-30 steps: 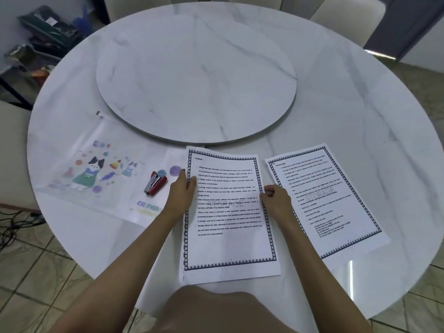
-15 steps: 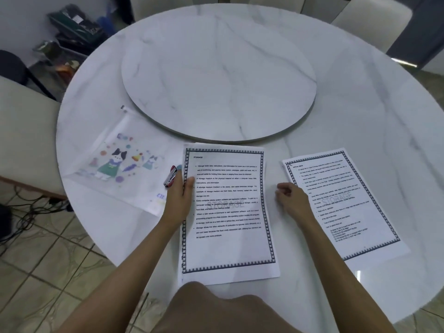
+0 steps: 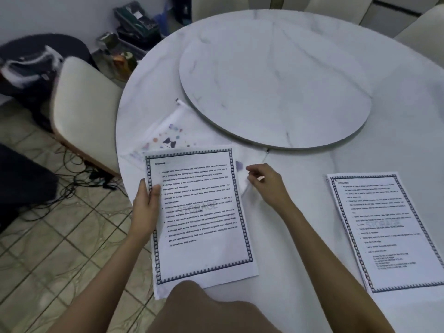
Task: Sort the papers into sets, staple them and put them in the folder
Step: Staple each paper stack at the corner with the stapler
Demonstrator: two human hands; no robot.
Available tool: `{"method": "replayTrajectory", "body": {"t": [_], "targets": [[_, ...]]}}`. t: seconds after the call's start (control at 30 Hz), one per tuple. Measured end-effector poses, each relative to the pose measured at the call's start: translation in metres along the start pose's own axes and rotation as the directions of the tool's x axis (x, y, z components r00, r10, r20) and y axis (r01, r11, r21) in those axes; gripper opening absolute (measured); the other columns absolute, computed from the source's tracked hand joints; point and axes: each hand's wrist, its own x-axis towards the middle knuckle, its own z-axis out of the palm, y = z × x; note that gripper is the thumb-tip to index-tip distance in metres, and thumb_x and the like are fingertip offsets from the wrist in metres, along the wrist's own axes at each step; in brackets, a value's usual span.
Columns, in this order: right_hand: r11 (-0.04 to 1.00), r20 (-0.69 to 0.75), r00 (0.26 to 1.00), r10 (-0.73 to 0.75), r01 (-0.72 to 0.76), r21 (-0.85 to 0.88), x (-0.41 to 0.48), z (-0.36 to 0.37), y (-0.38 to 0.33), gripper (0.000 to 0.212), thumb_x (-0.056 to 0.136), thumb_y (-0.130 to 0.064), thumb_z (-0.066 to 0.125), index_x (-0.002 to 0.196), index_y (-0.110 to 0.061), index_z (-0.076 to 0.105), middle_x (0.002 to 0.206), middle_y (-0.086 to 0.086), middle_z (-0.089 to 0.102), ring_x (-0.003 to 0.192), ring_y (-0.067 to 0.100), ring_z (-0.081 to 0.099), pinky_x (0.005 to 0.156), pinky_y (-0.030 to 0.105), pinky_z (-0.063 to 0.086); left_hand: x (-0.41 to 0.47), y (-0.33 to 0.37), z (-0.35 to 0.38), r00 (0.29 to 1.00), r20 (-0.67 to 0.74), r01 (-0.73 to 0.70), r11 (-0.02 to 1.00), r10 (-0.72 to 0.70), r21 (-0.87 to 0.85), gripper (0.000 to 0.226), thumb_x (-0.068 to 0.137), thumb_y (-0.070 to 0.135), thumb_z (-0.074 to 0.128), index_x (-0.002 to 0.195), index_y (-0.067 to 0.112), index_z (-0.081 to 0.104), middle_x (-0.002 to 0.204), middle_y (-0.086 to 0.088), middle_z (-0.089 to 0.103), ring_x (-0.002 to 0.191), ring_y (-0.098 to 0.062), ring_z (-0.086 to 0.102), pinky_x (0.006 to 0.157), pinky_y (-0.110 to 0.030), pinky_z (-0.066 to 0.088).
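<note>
My left hand (image 3: pixel 146 207) grips the left edge of a bordered printed paper set (image 3: pixel 201 212) headed STORAGE, held over the table's near left edge. Under its top end lies the translucent folder (image 3: pixel 168 135) with a cat print, mostly covered. My right hand (image 3: pixel 266 186) is just right of the paper set, fingers pinched on the folder's lifted right edge. A second bordered paper set (image 3: pixel 384 231) lies flat at the right. The stapler is hidden.
The round marble table (image 3: pixel 312 164) carries a raised turntable (image 3: pixel 276 80) in its middle. A cream chair (image 3: pixel 84 111) stands close at the left, with cables (image 3: pixel 79 183) on the tiled floor and a dark bag (image 3: pixel 31 66) and clutter (image 3: pixel 134 27) behind.
The view has swung left. My left hand has carried the paper set left over the folder and stapler. My right hand left the paper's edge and moved up to the folder's edge.
</note>
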Motion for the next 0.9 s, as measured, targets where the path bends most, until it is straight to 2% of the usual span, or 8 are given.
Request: {"method": "replayTrajectory", "body": {"t": [0.1, 0.23, 0.37, 0.6, 0.7, 0.77, 0.83, 0.9], "targets": [[0.995, 0.051, 0.997, -0.062, 0.066, -0.070, 0.012, 0.018, -0.010, 0.026, 0.086, -0.002, 0.058, 0.112, -0.004, 0.062, 0.104, 0.006, 0.057, 0.088, 0.013, 0.056, 0.075, 0.000, 0.038, 0.001, -0.009, -0.025, 0.998, -0.052, 0.029, 0.999, -0.030, -0.027, 0.037, 0.097, 0.023, 0.038, 0.132, 0.010, 0.040, 0.128, -0.007, 0.054, 0.117, -0.022, 0.052, 0.098, -0.040, 0.043], [0.957, 0.113, 0.985, -0.134, 0.158, -0.244, 0.029, 0.037, -0.014, 0.030, 0.087, -0.005, 0.057, 0.116, -0.002, 0.058, 0.111, 0.015, 0.054, 0.101, 0.025, 0.054, 0.084, 0.017, 0.033, 0.005, -0.022, -0.052, 0.995, -0.080, 0.063, 0.998, -0.065, -0.021, 0.038, 0.096, 0.027, 0.039, 0.130, 0.009, 0.043, 0.124, -0.007, 0.057, 0.111, -0.022, 0.057, 0.092, -0.042, 0.048], [0.912, 0.147, 0.968, -0.201, 0.240, -0.332, 0.039, 0.048, -0.016, 0.035, 0.085, -0.004, 0.059, 0.120, -0.002, 0.057, 0.115, 0.017, 0.051, 0.108, 0.029, 0.044, 0.089, 0.018, 0.024, 0.010, -0.027, -0.063, 0.993, -0.090, 0.080, 0.997, -0.081, -0.022, 0.036, 0.097, 0.022, 0.039, 0.130, 0.007, 0.041, 0.117, -0.003, 0.055, 0.106, -0.020, 0.055, 0.083, -0.029, 0.045], [0.849, 0.295, 0.914, -0.278, 0.378, -0.369, 0.049, 0.060, -0.019, 0.044, 0.079, -0.014, 0.069, 0.120, -0.004, 0.059, 0.122, 0.013, 0.057, 0.114, 0.033, 0.048, 0.098, 0.042, 0.039, 0.026, -0.034, -0.065, 0.994, -0.028, 0.110, 0.994, -0.110, -0.025, 0.032, 0.096, 0.027, 0.039, 0.125, 0.013, 0.043, 0.116, -0.003, 0.057, 0.108, -0.022, 0.056, 0.089, -0.039, 0.046], [0.814, 0.350, 0.887, -0.300, 0.430, -0.391, 0.049, 0.063, -0.017, 0.039, 0.075, -0.017, 0.069, 0.113, -0.009, 0.064, 0.117, 0.010, 0.061, 0.112, 0.032, 0.052, 0.095, 0.049, 0.041, 0.033, -0.032, -0.062, 0.995, 0.012, 0.096, 0.994, -0.096, -0.057, 0.032, 0.096, 0.027, 0.040, 0.126, 0.017, 0.042, 0.120, -0.001, 0.057, 0.110, -0.017, 0.055, 0.094, -0.037, 0.045], [0.801, 0.349, 0.885, -0.308, 0.439, -0.407, 0.049, 0.061, -0.012, 0.035, 0.074, -0.013, 0.072, 0.108, -0.009, 0.066, 0.110, 0.010, 0.061, 0.106, 0.031, 0.052, 0.092, 0.041, 0.042, 0.038, -0.030, -0.059, 0.996, 0.028, 0.088, 0.994, -0.086, -0.068, 0.035, 0.096, 0.025, 0.040, 0.130, 0.014, 0.041, 0.122, 0.001, 0.055, 0.112, -0.015, 0.053, 0.094, -0.033, 0.043], [0.794, 0.324, 0.894, -0.311, 0.431, -0.428, 0.047, 0.055, -0.008, 0.035, 0.076, -0.009, 0.072, 0.109, -0.008, 0.065, 0.108, 0.010, 0.060, 0.104, 0.029, 0.048, 0.088, 0.029, 0.037, 0.042, -0.027, -0.054, 0.996, 0.044, 0.084, 0.994, -0.081, -0.072, 0.036, 0.097, 0.023, 0.040, 0.131, 0.012, 0.041, 0.121, 0.002, 0.054, 0.112, -0.013, 0.052, 0.092, -0.030, 0.041], [0.794, 0.301, 0.910, -0.284, 0.400, -0.457, 0.046, 0.047, -0.004, 0.035, 0.077, -0.007, 0.070, 0.111, -0.008, 0.064, 0.109, 0.010, 0.057, 0.105, 0.027, 0.045, 0.088, 0.024, 0.032, 0.047, -0.025, -0.048, 0.994, 0.075, 0.079, 0.995, -0.074, -0.066, 0.036, 0.097, 0.024, 0.040, 0.130, 0.012, 0.042, 0.122, 0.003, 0.054, 0.112, -0.012, 0.051, 0.094, -0.029, 0.040]]}}
